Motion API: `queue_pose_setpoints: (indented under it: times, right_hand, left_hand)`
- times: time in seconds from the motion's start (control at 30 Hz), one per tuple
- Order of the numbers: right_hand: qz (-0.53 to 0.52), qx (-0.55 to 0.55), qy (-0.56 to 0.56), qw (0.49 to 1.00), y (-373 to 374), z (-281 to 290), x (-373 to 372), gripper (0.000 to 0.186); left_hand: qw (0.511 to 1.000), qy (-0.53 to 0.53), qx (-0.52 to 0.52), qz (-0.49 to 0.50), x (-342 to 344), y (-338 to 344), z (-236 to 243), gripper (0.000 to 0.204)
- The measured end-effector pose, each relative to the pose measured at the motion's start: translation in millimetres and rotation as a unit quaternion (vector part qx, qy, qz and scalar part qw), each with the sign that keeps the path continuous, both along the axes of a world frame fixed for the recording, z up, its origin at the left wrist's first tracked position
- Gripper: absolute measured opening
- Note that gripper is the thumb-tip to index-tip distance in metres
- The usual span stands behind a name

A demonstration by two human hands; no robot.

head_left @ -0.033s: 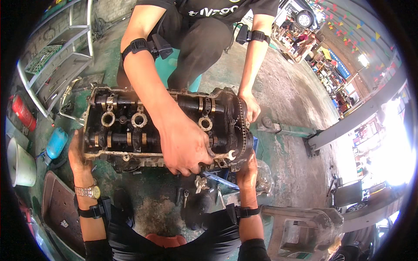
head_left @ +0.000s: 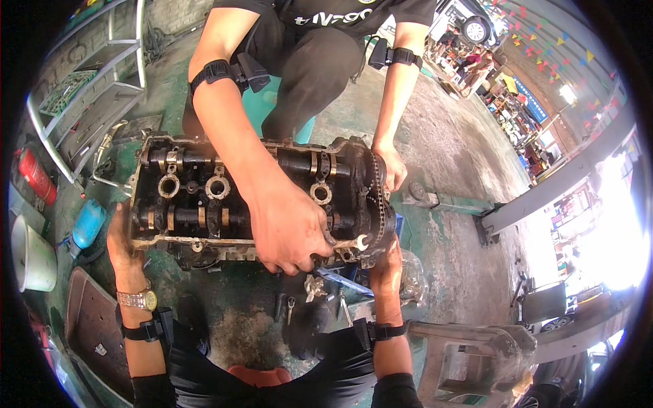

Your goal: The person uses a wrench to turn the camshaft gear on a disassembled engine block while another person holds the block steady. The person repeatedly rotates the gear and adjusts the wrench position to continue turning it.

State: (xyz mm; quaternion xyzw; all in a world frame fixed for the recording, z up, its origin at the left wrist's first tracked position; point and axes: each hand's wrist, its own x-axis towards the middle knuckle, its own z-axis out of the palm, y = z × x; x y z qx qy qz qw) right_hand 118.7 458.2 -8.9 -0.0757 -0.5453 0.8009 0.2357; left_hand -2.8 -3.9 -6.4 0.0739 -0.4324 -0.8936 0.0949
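Observation:
A dirty engine cylinder head [head_left: 286, 231] with camshafts and bearing caps lies before me, a timing chain [head_left: 379, 197] at its right end. My left hand [head_left: 122, 245], with a watch on the wrist, grips its left end. At the near right corner my right hand [head_left: 386, 268] holds on, its fingers partly hidden. Across from me a co-worker's hand [head_left: 289, 234] reaches over the middle and closes on a wrench [head_left: 360, 242] at the near edge. The co-worker's other hand [head_left: 391, 170] rests on the far right end.
Below the cylinder head lie a blue-and-white strip [head_left: 345, 281], a wrench [head_left: 291, 309] and other small parts. To the left are a brown tray [head_left: 85, 299], a white bucket [head_left: 34, 258] and a blue bottle [head_left: 88, 223]. A grey metal casting [head_left: 435, 367] sits at the near right.

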Motion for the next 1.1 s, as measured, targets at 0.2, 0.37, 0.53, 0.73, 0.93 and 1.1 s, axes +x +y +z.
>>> queue_pose_setpoints:
  times: [0.2, 0.37, 0.53, 0.73, 0.93, 1.1]
  right_hand:
    - [-0.009, -0.002, -0.004, 1.000, 0.0, -1.1, 0.1, 0.077]
    - [-0.009, -0.008, -0.005, 1.000, -1.0, -0.1, 0.3, 0.075]
    - [-0.005, -0.005, 0.000, 1.000, -0.6, 0.6, 0.7, 0.071]
    - [0.000, -0.007, 0.008, 1.000, 0.8, -2.0, 1.1, 0.071]
    - [0.001, -0.018, 0.010, 1.000, 4.3, -6.5, 1.2, 0.061]
    - [0.003, -0.019, 0.021, 1.000, 2.8, -5.2, 1.8, 0.053]
  left_hand:
    - [1.000, -0.012, -0.015, 0.007, 1.8, 0.9, 1.5, 0.044]
    - [0.999, -0.023, -0.011, 0.023, 2.4, 4.5, 4.9, 0.044]
    - [1.000, -0.007, 0.000, 0.023, 2.3, 6.4, 5.2, 0.041]
    - [1.000, -0.011, -0.012, 0.018, 1.2, 2.1, 2.0, 0.042]
    - [1.000, -0.003, -0.006, 0.015, 1.3, 2.9, 1.7, 0.046]
    - [1.000, 0.001, -0.013, 0.016, 2.6, 4.1, 3.6, 0.046]
